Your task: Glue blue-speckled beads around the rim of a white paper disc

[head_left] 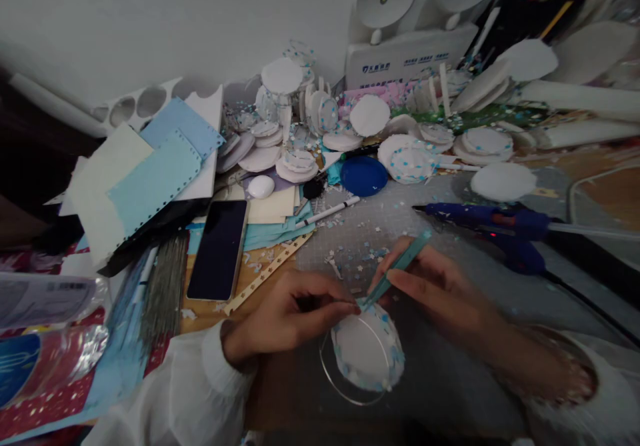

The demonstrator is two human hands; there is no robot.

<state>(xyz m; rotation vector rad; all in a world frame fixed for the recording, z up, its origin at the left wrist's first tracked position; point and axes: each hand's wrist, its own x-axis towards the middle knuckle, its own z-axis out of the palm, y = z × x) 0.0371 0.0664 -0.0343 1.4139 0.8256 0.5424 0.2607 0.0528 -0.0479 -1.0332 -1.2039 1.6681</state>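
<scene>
Teal tweezers are gripped in my right hand, their tips pointing down and left. My left hand pinches at the top of a thin wire ring, close to the tweezer tips. Whatever small piece lies between the tips and my left fingertips is too small to make out. Under both hands is a white round disc with pale blue and white bits around its edge. The ring overlaps this disc and reaches past its lower left side.
A blue glue gun with a red light lies at right on the grey cutting mat. Star-shaped bits are scattered there. A phone, coloured paper, a blue lid and several white discs surround the work area.
</scene>
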